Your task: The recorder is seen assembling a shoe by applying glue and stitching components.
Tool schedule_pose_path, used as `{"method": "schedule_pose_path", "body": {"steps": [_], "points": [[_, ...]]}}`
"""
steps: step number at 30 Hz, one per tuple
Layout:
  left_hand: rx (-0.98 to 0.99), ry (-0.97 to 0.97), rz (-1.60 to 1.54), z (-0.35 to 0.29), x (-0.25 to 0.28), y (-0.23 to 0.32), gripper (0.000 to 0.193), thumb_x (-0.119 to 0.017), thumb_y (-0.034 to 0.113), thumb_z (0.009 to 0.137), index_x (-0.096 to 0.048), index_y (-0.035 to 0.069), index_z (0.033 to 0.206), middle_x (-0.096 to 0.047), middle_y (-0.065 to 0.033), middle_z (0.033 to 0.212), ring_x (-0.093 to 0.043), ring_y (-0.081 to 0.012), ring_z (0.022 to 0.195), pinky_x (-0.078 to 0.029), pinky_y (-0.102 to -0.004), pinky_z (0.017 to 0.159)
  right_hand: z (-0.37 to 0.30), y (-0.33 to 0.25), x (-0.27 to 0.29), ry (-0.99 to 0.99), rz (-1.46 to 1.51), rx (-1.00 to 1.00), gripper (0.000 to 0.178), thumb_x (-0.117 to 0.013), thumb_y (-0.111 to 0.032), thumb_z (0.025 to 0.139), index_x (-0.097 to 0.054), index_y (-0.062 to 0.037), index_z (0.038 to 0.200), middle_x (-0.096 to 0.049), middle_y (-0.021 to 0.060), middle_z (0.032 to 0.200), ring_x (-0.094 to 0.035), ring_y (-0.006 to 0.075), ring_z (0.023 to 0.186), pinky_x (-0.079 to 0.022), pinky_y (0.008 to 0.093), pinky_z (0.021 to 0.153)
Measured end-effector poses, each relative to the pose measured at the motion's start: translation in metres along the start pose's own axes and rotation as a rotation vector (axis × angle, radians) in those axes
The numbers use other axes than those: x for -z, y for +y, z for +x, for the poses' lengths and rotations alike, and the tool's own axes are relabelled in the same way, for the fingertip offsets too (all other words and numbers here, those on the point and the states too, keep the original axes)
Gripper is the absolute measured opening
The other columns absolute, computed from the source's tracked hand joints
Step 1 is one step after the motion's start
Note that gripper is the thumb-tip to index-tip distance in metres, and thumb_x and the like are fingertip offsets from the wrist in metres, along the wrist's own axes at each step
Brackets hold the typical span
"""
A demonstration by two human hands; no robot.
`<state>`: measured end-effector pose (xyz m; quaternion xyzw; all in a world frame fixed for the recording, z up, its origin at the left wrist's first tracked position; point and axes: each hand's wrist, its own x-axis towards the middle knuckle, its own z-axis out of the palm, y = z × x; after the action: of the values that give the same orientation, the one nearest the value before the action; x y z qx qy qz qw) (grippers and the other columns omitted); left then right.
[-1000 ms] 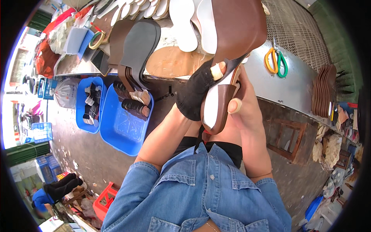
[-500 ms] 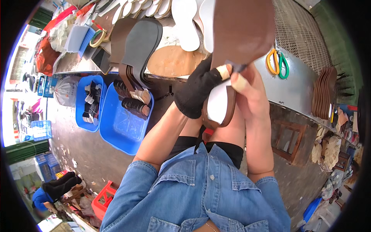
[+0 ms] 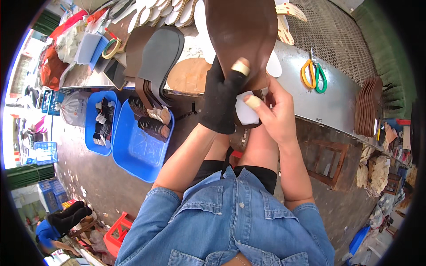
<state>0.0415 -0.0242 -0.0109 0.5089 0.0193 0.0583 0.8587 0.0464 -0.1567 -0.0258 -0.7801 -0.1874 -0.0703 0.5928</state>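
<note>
My left hand, in a black fingerless glove with pale tape on the thumb, is closed on a brown shoe sole. The thumb lies across the sole's upper face. My right hand is bare, with tape on its thumb. Its fingertips are at the sole's lower right edge, and the thumb stands apart from them, in front of a white piece below the sole. Whether anything small lies between those fingers is hard to make out. Grey soles and brown ones overhang the bench edge to the left.
Scissors with yellow and green handles lie on the metal bench. A stack of brown soles stands at right. Blue tubs hold dark bundled pieces. Behind are white soles; a red stool and another person are at lower left.
The brown sole and my left hand have shifted left. My right thumb has come away from the small dark piece it pressed. That piece no longer shows, and the scissors appear more fully.
</note>
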Motion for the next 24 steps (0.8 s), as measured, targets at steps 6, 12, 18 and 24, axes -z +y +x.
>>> {"method": "schedule_pose_path", "body": {"steps": [6,12,18,24], "points": [[0.211,-0.272,0.043,0.008,0.024,0.001,0.036,-0.068,0.017,0.082,-0.056,0.001,0.111,-0.062,-0.01,0.105,-0.06,-0.018,0.098,-0.05,-0.0294,0.083,0.007,0.004,0.028,-0.162,0.236,-0.069,0.023,-0.063,-0.019,0.086,-0.057,0.0029,0.079,-0.045,-0.0021,0.063,-0.039,0.0039,0.061,-0.033,0.0226,0.051],[0.052,-0.174,-0.053,0.0,0.013,-0.004,0.036,-0.062,0.018,0.087,-0.052,-0.002,0.115,-0.062,-0.0134,0.107,-0.06,-0.0242,0.101,-0.052,-0.0351,0.084,-0.006,0.004,0.029,-0.113,0.106,-0.102,0.026,-0.06,-0.02,0.089,-0.057,0.0015,0.075,-0.047,-0.0051,0.063,-0.038,0.0035,0.06,-0.032,0.0221,0.051],[0.039,0.004,-0.172,-0.01,0.001,-0.002,0.03,-0.058,0.017,0.09,-0.052,-0.001,0.113,-0.063,-0.0147,0.106,-0.062,-0.0234,0.096,-0.052,-0.0344,0.082,-0.007,0.014,0.016,0.003,0.613,-0.23,0.022,-0.057,-0.021,0.093,-0.058,-0.0014,0.082,-0.049,-0.0061,0.064,-0.041,0.0009,0.053,-0.032,0.0204,0.045],[0.004,0.094,-0.12,-0.008,0.002,-0.01,0.026,-0.062,0.014,0.087,-0.055,0.002,0.109,-0.062,-0.0092,0.099,-0.061,-0.0167,0.087,-0.051,-0.0292,0.076,-0.016,0.003,0.015,0.04,0.494,-0.314,0.019,-0.057,-0.021,0.093,-0.057,-0.0021,0.09,-0.054,-0.0041,0.069,-0.044,0.0006,0.052,-0.033,0.017,0.044]]}}
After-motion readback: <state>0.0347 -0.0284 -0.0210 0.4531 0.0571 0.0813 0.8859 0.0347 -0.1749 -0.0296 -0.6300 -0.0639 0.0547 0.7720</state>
